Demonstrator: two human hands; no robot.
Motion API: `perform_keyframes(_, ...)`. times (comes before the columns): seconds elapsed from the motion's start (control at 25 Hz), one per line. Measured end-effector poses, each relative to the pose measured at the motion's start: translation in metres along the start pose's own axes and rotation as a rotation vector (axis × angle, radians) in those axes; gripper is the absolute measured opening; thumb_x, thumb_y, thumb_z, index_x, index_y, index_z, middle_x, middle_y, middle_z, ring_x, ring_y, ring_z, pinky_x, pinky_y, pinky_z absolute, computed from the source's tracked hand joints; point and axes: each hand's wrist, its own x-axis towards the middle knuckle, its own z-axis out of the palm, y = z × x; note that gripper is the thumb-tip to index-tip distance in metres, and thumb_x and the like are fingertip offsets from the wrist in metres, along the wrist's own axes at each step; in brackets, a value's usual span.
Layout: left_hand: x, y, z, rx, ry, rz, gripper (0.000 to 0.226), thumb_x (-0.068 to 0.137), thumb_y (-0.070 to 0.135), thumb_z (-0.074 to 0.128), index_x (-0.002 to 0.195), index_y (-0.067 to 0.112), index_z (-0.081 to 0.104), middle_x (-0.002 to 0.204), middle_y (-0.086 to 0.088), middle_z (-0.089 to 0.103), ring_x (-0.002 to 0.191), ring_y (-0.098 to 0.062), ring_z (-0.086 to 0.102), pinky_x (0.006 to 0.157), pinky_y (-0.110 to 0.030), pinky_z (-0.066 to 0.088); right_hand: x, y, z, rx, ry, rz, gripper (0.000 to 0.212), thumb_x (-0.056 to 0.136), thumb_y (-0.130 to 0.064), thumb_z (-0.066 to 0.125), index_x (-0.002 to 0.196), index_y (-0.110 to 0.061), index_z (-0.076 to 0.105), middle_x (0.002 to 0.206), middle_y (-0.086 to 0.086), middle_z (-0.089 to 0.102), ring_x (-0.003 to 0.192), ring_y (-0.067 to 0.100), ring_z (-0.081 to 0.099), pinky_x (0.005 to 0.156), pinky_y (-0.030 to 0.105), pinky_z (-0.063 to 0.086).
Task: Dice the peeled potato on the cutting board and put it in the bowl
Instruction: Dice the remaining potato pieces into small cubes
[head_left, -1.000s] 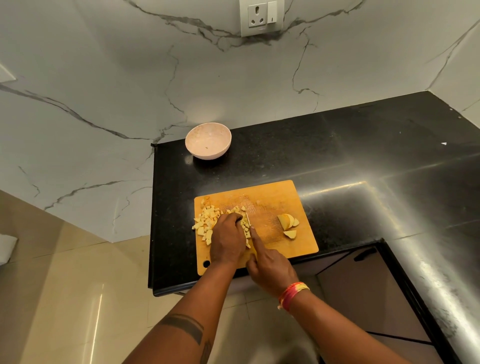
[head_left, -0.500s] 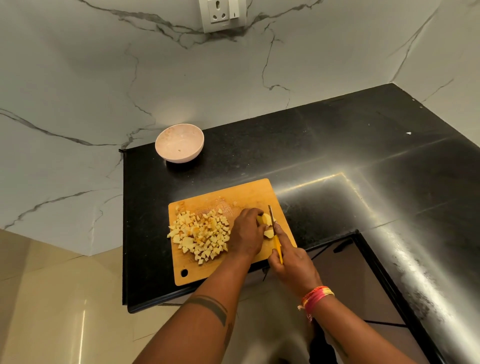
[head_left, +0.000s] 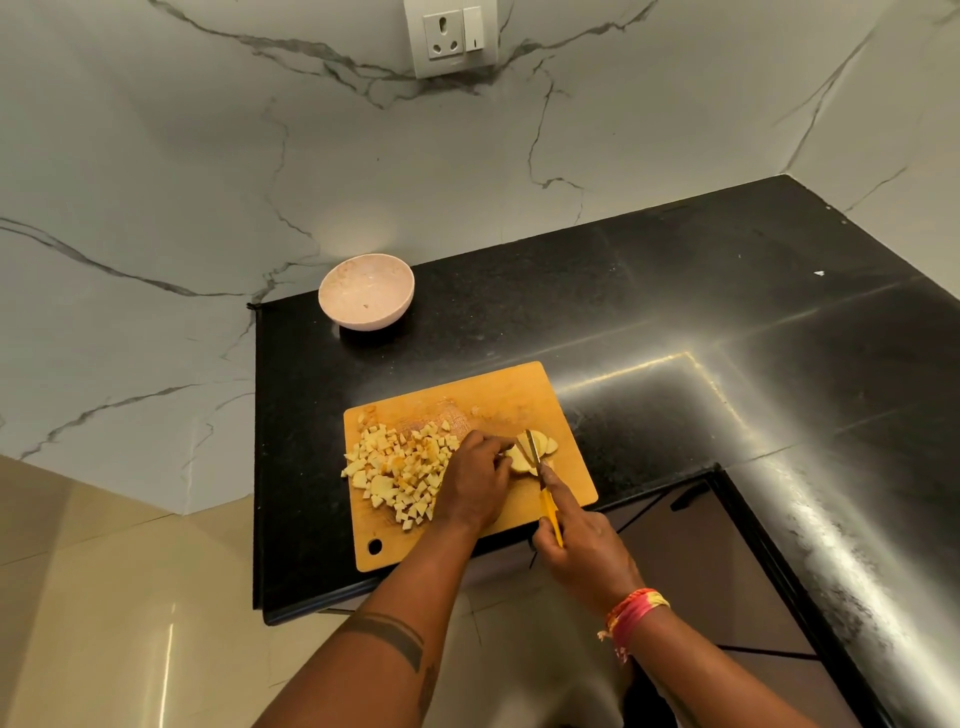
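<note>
Black counter (head_left: 675, 291), orange cutting board (head_left: 498, 395). Dicing underway: right hand (head_left: 582, 551) wrapped round knife (head_left: 543, 483), blade in last potato chunks (head_left: 535, 451); left hand (head_left: 475, 480) pinches them steady. Pale diced pile (head_left: 402, 467) left of grip. Bowl (head_left: 366, 298) beyond, seemingly unfilled. Next: finish cuts, then transfer.

Bowl (head_left: 366, 299) behind board (head_left: 498, 395).
</note>
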Motion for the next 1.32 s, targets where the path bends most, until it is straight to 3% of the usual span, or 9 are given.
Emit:
perform_keyframes(0.2,-0.017,-0.005,-0.005,0.052,-0.013,-0.023,0.031,0.098,0.022,0.058,0.128,0.019,0.064,0.116,0.002,0.056,0.104,-0.015,0.057,0.087,-0.028,0.05,-0.005,-0.008,0.01,-0.043,-0.075,0.018,0.073,0.099,-0.029,0.048,0.161,-0.036,0.01,0.066,-0.005,0.049,0.055,0.011,0.042,0.048,0.029,0.027)
perform_keyframes(0.48,-0.019,-0.002,-0.002,0.116,-0.036,-0.058,0.041,0.097,0.027,0.06,0.137,0.018,0.057,0.125,0.0,0.051,0.117,-0.018,0.05,0.102,-0.034,0.046,-0.009,-0.009,0.009,-0.088,-0.135,-0.012,0.073,0.1,-0.031,0.047,0.161,-0.037,0.008,0.066,-0.009,0.045,0.057,0.01,0.044,0.049,0.027,0.028)
perform_keyframes(0.64,-0.023,-0.009,-0.003,0.169,-0.039,-0.066,0.044,0.097,0.025,0.06,0.14,0.017,0.055,0.129,0.002,0.048,0.12,-0.018,0.048,0.102,-0.032,0.046,-0.012,-0.011,0.012,-0.042,-0.158,-0.029,0.071,0.1,-0.032,0.046,0.16,-0.038,0.008,0.069,-0.008,0.048,0.06,0.01,0.047,0.05,0.022,0.029)
perform_keyframes(1.0,-0.024,-0.009,-0.002,0.141,0.015,-0.097,0.037,0.096,0.016,0.059,0.133,0.016,0.062,0.125,0.003,0.057,0.117,-0.017,0.051,0.099,-0.03,0.046,0.015,-0.021,0.009,-0.143,-0.211,-0.067,0.071,0.099,-0.033,0.044,0.16,-0.038,0.009,0.07,0.001,0.053,0.064,0.021,0.056,0.061,0.04,0.047)
perform_keyframes(1.32,-0.023,-0.001,-0.002,0.173,0.025,-0.125,0.039,0.097,0.012,0.06,0.136,0.015,0.061,0.13,0.0,0.056,0.122,-0.021,0.051,0.103,-0.031,0.045,0.003,-0.01,0.015,-0.184,-0.225,-0.081,0.074,0.099,-0.03,0.043,0.162,-0.031,0.004,0.075,0.006,0.058,0.065,0.024,0.057,0.061,0.04,0.044)
